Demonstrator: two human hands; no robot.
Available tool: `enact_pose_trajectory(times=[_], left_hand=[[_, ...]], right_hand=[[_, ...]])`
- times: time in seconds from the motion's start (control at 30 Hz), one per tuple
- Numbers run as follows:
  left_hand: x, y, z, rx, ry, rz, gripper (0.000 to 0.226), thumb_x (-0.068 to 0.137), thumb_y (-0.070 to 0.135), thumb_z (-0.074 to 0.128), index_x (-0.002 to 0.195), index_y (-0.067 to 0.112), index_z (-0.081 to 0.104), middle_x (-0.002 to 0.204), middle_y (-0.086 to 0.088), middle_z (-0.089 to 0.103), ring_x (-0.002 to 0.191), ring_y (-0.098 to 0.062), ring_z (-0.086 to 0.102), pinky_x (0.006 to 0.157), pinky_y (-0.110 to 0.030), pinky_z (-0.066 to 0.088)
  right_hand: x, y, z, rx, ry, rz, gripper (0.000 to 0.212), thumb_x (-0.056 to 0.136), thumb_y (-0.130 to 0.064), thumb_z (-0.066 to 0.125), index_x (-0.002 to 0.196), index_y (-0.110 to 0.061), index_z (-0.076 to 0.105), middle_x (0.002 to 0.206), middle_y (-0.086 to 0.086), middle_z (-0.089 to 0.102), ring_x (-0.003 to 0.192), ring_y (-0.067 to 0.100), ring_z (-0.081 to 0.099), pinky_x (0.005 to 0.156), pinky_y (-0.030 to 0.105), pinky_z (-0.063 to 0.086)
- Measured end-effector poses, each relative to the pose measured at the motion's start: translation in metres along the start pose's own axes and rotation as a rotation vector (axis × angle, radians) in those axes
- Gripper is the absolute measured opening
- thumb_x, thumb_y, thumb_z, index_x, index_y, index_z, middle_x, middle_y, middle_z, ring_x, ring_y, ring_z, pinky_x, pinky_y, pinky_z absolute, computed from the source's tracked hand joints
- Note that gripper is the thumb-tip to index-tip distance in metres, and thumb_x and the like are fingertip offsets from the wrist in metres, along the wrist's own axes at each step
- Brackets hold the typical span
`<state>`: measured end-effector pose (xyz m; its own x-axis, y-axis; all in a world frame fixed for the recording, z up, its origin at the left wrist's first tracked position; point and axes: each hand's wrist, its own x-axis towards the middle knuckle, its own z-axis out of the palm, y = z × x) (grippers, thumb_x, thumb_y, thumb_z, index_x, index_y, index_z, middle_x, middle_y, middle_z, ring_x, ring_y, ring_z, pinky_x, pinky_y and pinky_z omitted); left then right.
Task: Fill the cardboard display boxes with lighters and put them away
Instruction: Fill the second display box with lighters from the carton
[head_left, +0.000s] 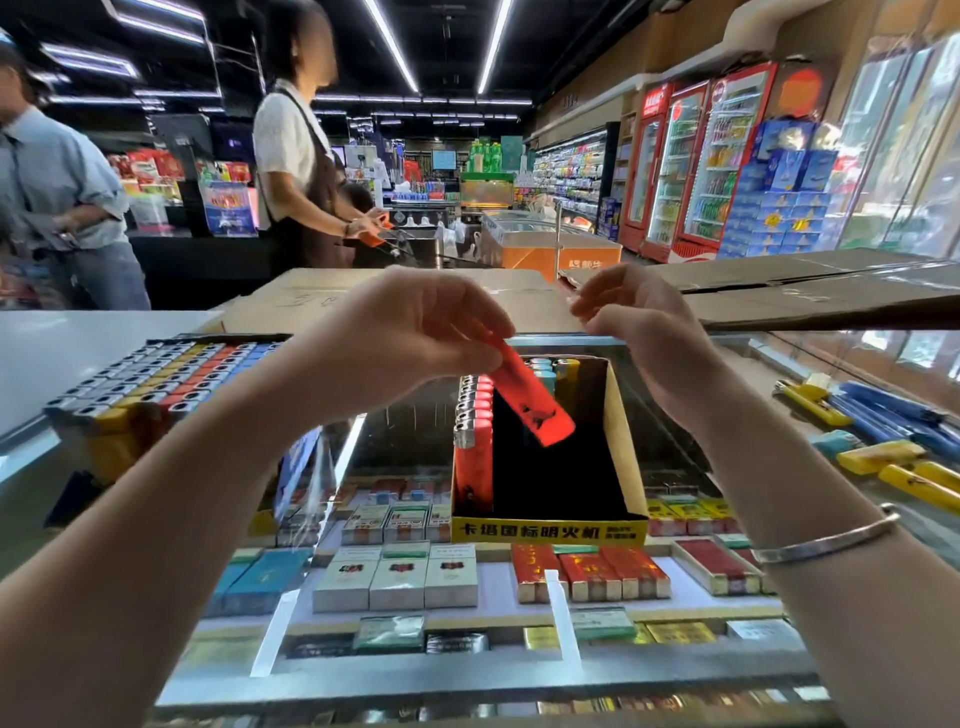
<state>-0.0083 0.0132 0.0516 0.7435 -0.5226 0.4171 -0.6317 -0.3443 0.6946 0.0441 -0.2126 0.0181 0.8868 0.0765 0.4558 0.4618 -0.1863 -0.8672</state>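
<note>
Cigarette packs (395, 574) lie under the glass bench (779, 639) top. At far left a full lighter tray (156, 379) sits on the bench. Left hand (415, 322) fingers pinch a red lighter (530, 397), tilted above the display box (550, 530); red lighters (472, 431) line its left wall. Right hand (639, 322) hovers beside it, fingers curled, seemingly grasping nothing. Loose yellow and blue lighters (878, 457) lie rightmost.
</note>
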Motion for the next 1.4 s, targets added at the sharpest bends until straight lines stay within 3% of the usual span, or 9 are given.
enact_pose_trajectory(times=[0.1,0.33,0.5,0.6,0.9,1.03,1.13,1.3,1.4], left_hand=[[-0.008,0.0,-0.001,0.091,-0.044,-0.005,0.02,0.075,0.008,0.068,0.087,0.024,0.07,0.08,0.011,0.072,0.074,-0.003,0.067,0.068,-0.013,0.051],[-0.016,0.0,0.004,0.223,-0.138,0.029,0.024,0.077,0.011,0.068,0.087,0.033,0.071,0.086,0.017,0.066,0.081,-0.004,0.063,0.076,-0.023,0.054],[-0.019,0.0,0.008,0.396,-0.196,0.054,0.025,0.079,0.016,0.069,0.088,0.039,0.067,0.083,0.021,0.062,0.081,0.004,0.059,0.076,-0.013,0.048],[-0.02,0.0,0.01,0.5,-0.181,0.124,0.021,0.08,0.018,0.068,0.094,0.033,0.069,0.083,0.026,0.057,0.083,0.006,0.057,0.076,-0.009,0.045],[-0.027,-0.002,0.016,0.648,-0.054,0.302,0.018,0.078,0.019,0.071,0.096,0.023,0.073,0.078,0.026,0.051,0.066,-0.001,0.058,0.065,-0.023,0.053],[-0.034,-0.008,0.021,0.697,0.033,0.376,0.017,0.08,0.018,0.069,0.096,0.017,0.073,0.08,0.016,0.052,0.057,-0.001,0.05,0.056,-0.027,0.054],[-0.038,-0.012,0.023,0.722,0.088,0.403,0.02,0.08,0.021,0.062,0.094,0.014,0.073,0.079,0.01,0.059,0.06,0.001,0.044,0.053,-0.026,0.053],[-0.041,-0.014,0.033,0.774,0.052,0.487,0.023,0.086,0.024,0.054,0.094,0.012,0.072,0.08,0.0,0.063,0.069,-0.008,0.056,0.056,-0.031,0.056],[-0.04,-0.018,0.036,0.735,0.109,0.456,0.02,0.085,0.022,0.056,0.093,0.011,0.072,0.083,0.0,0.064,0.071,-0.007,0.052,0.059,-0.033,0.056]], right_hand=[[0.003,0.013,-0.001,-0.195,-0.008,0.091,0.013,0.084,-0.007,0.054,0.089,-0.018,0.058,0.092,0.004,0.059,0.087,0.014,0.056,0.067,0.021,0.041],[0.003,0.026,0.005,-0.312,-0.127,0.269,0.013,0.093,-0.02,0.05,0.089,-0.025,0.061,0.096,0.0,0.06,0.092,0.009,0.054,0.067,0.02,0.037],[0.002,0.022,0.006,-0.357,-0.161,0.269,0.012,0.094,-0.025,0.049,0.09,-0.027,0.06,0.096,-0.001,0.06,0.09,0.008,0.054,0.064,0.019,0.036],[0.002,0.021,0.006,-0.364,-0.159,0.265,0.013,0.095,-0.024,0.049,0.089,-0.027,0.06,0.095,-0.001,0.06,0.09,0.008,0.054,0.064,0.019,0.036],[0.002,0.019,0.007,-0.379,-0.173,0.279,0.013,0.095,-0.023,0.048,0.09,-0.026,0.059,0.095,0.001,0.058,0.09,0.009,0.053,0.065,0.02,0.037],[0.002,0.019,0.007,-0.38,-0.171,0.283,0.013,0.095,-0.024,0.048,0.09,-0.026,0.059,0.098,0.002,0.059,0.093,0.011,0.053,0.067,0.021,0.038],[0.002,0.02,0.007,-0.376,-0.168,0.277,0.012,0.095,-0.025,0.048,0.091,-0.026,0.06,0.099,0.002,0.059,0.095,0.012,0.053,0.069,0.021,0.039],[0.002,0.021,0.006,-0.369,-0.17,0.271,0.012,0.095,-0.024,0.049,0.089,-0.027,0.059,0.096,0.001,0.059,0.092,0.011,0.053,0.069,0.021,0.039],[0.001,0.021,0.006,-0.356,-0.173,0.276,0.012,0.095,-0.024,0.049,0.089,-0.027,0.059,0.095,-0.001,0.058,0.091,0.01,0.053,0.068,0.021,0.038]])
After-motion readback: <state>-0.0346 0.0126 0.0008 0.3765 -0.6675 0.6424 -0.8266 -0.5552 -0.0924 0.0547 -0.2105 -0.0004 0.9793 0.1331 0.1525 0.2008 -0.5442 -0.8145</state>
